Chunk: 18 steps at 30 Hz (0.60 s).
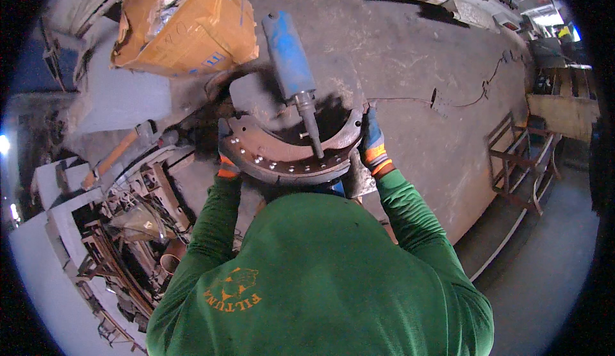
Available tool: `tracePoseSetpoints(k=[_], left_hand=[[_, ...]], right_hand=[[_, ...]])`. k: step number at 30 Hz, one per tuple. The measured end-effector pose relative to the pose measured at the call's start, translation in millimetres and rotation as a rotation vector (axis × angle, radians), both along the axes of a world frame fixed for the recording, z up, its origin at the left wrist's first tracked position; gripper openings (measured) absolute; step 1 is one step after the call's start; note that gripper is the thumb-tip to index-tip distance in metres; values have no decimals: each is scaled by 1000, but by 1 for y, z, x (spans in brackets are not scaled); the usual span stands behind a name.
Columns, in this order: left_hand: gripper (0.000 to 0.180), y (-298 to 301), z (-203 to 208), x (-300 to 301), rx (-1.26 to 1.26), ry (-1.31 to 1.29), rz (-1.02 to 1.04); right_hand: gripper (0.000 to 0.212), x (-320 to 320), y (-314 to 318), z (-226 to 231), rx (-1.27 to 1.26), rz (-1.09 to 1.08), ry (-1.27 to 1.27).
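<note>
Brown metal makes up the big curved piece (282,154), which sits in front of the person's green shirt (320,260), bent like a smile. The gloved left hand (227,148) grips its left end, and the gloved right hand (374,139) grips its right end. I cannot see all the fingers on the left hand. Shiny dots (258,160) run in a row along the curve. Over it, a blue machine (288,52) points its long, thin tip (312,129) at the middle part; I cannot tell if they touch. A cardboard box (214,32) stands to the left of the machine. Off to the right, a rusty frame (512,159) stands on the gray floor (410,145).
</note>
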<state>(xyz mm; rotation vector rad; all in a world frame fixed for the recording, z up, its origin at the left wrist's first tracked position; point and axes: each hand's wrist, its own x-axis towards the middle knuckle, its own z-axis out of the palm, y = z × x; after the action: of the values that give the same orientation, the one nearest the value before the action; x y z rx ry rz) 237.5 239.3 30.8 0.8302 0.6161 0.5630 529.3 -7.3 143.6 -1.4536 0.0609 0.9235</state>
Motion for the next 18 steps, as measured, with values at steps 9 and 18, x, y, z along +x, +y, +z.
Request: tracePoseSetpoints(k=[9, 18], left_hand=[[48, 0, -12, 12, -561, -482, 38], [47, -12, -22, -6, -77, -337, 6]], right_hand=[[56, 4, 4, 17, 159, 162, 58], [70, 2, 5, -10, -6, 35, 20]])
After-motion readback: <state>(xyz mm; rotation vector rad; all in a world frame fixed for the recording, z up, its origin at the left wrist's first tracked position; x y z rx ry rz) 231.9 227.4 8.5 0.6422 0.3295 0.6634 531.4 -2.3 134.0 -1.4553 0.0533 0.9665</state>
